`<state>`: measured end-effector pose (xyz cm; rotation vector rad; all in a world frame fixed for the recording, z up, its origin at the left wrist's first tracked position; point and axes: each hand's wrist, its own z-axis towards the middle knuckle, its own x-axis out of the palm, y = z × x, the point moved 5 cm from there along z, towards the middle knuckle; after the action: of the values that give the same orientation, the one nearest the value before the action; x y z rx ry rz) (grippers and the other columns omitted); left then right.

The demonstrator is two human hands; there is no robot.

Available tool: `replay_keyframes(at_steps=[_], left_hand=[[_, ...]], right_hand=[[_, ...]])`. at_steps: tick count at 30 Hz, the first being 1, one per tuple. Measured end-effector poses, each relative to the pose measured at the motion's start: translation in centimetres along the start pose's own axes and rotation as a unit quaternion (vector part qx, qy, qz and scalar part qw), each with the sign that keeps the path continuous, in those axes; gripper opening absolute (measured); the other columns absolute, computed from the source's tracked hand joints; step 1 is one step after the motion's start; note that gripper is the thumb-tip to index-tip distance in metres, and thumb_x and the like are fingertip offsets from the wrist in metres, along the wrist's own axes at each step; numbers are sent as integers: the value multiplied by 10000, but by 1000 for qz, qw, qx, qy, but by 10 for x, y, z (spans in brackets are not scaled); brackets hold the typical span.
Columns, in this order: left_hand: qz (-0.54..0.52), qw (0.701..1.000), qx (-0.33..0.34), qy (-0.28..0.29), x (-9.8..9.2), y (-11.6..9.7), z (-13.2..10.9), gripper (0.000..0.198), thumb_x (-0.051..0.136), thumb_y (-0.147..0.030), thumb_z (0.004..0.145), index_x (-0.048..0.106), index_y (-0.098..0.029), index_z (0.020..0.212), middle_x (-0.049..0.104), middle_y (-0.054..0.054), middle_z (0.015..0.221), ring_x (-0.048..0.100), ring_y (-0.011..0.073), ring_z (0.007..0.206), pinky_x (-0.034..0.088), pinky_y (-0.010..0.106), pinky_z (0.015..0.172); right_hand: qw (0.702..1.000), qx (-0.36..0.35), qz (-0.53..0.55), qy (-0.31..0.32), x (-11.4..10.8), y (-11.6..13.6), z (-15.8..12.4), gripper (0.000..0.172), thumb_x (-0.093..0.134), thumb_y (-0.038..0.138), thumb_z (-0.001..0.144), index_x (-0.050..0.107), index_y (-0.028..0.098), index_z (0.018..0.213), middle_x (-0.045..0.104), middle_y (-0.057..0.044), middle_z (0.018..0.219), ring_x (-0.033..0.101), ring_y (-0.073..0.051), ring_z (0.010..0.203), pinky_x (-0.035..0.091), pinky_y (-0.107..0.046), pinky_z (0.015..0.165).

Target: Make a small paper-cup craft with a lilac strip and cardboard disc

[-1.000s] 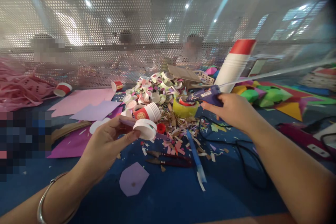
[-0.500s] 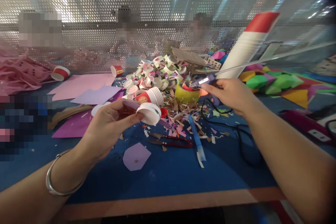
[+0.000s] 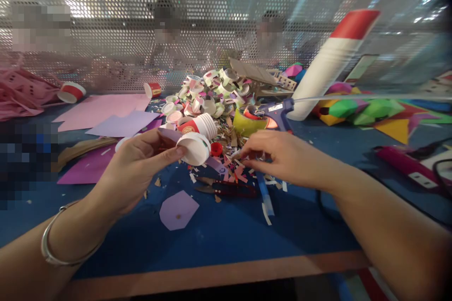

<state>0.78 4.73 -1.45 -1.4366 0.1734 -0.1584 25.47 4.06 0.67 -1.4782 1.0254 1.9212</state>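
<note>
Between the thumb and fingers of my left hand (image 3: 129, 167) is a short white paper cup piece (image 3: 193, 148), its round opening tilted toward me. A lilac paper piece (image 3: 169, 134) juts out beside it from the same grip. My right hand (image 3: 282, 156) hovers over paper scraps (image 3: 236, 168), thumb and fingers apart and slightly curled, nothing visible in them. Just behind that hand, a blue glue gun (image 3: 278, 112) rests with its nozzle at a yellow-green holder (image 3: 245, 125). Red-handled thread snips (image 3: 229, 188) lie below the scraps.
A stack of red-and-white paper cups (image 3: 205, 126) lies before a heap of cut cup rings (image 3: 212, 91). A tall cup stack (image 3: 325, 66) leans at right. A lilac cut-out (image 3: 179, 210), a blue pen (image 3: 264, 193), a black cable and a magenta power strip (image 3: 406, 167) are on the table.
My right hand has let go of the glue gun, left at the yellow-green holder, and moved left and toward me over the scraps. My left hand has tilted the cup piece, showing its opening.
</note>
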Motion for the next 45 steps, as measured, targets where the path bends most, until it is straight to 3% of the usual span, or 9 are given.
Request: replay_keyframes(at_steps=[6,22,27,30,35,45], left_hand=[[6,1000,-12,24,0,2,-2,139,779,-305,818,744,-240,936,757,2,906,684,149,869,505,236,786],[-12,999,-29,37,3,5,-2,171,777,-321,814,732,-229,952,760,28,921,699,181,877,528,281,809],[4,999,-6,35,1,2,-1,162,761,-304,834,731,-229,975,756,30,930,688,169,882,511,261,810],[8,999,-9,39,1,2,-1,166,754,-309,844,726,-228,986,754,28,924,688,168,887,507,260,818],[-8,999,-12,40,2,4,-1,154,760,-288,839,720,-224,973,747,17,912,684,158,877,513,255,810],[-23,998,9,53,6,1,0,111,757,-251,836,715,-219,934,751,15,909,703,166,881,540,275,842]], right_hand=[[997,-16,-10,80,18,6,3,168,619,264,901,708,180,1017,661,-91,976,617,-243,927,453,-351,817],[993,26,48,106,19,1,5,96,603,266,905,653,184,912,629,-72,962,594,-218,889,443,-324,772],[991,33,67,111,19,2,6,50,614,225,885,643,185,876,656,-45,890,599,-192,815,435,-295,712],[987,43,113,102,18,2,6,40,609,206,879,645,187,880,685,-30,874,620,-177,790,447,-281,697],[983,53,167,52,10,0,6,173,583,270,912,700,206,1021,722,-42,993,664,-184,879,492,-300,788],[978,92,183,25,8,-11,6,164,636,313,873,740,242,978,762,-17,1008,706,-191,925,516,-317,829]])
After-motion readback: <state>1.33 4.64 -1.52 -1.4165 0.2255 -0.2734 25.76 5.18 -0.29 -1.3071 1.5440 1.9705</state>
